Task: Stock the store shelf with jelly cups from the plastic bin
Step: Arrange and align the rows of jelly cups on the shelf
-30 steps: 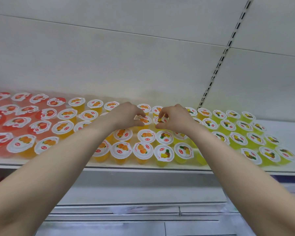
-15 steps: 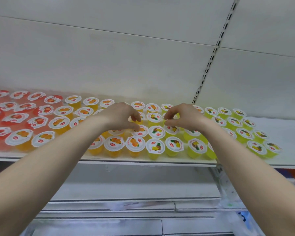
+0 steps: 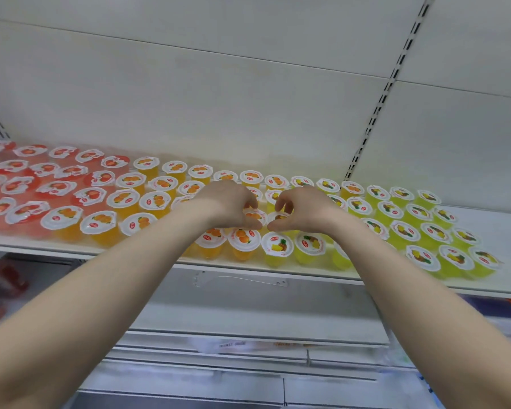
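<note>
Rows of jelly cups with white foil lids fill the white shelf (image 3: pixel 71 251): red cups (image 3: pixel 56 188) on the left, orange cups (image 3: pixel 124 199) in the middle, yellow-green cups (image 3: pixel 404 231) on the right. My left hand (image 3: pixel 229 205) curls thumb and fingers round an orange jelly cup (image 3: pixel 254 215) in the second row from the front. Right beside it, my right hand (image 3: pixel 306 209) curls round a yellow jelly cup (image 3: pixel 281 216). The two cups stand on the shelf, nearly touching. The plastic bin is out of view.
A white back panel with a slotted upright (image 3: pixel 375 113) rises behind the cups. Bare shelf surface (image 3: pixel 490 222) lies at the far right. Below are lower white shelves (image 3: pixel 248 346) and red packages (image 3: pixel 3 286) at the left.
Both hands have come a little toward the shelf front and closed round two neighbouring cups. The view has swung, showing more of the left-hand rows.
</note>
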The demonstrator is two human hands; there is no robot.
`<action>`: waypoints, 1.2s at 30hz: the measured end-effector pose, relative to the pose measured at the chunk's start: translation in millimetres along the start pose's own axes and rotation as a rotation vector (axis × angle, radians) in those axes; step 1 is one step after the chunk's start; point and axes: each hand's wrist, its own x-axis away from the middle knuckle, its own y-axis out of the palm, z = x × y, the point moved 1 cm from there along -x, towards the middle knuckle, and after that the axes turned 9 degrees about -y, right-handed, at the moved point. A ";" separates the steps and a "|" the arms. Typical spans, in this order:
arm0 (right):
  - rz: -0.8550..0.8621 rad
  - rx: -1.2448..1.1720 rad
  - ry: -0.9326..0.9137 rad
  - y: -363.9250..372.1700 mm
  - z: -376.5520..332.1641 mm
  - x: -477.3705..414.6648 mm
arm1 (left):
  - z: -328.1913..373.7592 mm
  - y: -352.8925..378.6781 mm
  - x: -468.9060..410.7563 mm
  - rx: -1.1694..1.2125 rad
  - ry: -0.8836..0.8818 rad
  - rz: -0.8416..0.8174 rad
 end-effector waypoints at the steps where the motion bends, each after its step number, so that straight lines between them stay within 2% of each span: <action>1: -0.002 0.008 0.000 0.2 -1.1 -0.8 | 1.2 0.0 0.1 -0.011 -0.004 0.003; 6: 0.056 0.057 0.000 3.3 -3.9 -2.1 | 3.1 -1.6 -1.8 -0.093 -0.015 0.053; 18: 0.062 0.033 -0.004 0.3 0.4 1.6 | -0.2 -4.6 0.9 -0.054 -0.058 0.032; 22: 0.195 -0.052 0.010 -17.8 18.1 15.4 | 0.6 -8.6 8.5 -0.087 -0.075 0.083; 26: 0.279 -0.147 0.029 -36.2 42.7 43.4 | 12.0 -12.5 21.0 0.032 -0.022 0.164; 31: 0.187 -0.180 -0.042 -33.9 50.0 76.3 | 41.2 -4.6 38.6 0.144 0.066 0.141; 34: 0.110 -0.166 -0.083 -20.3 42.4 84.1 | 53.0 2.5 48.0 0.083 0.072 0.128; 36: 0.075 -0.041 -0.110 -10.8 36.6 84.3 | 57.4 6.0 53.6 0.010 0.065 0.124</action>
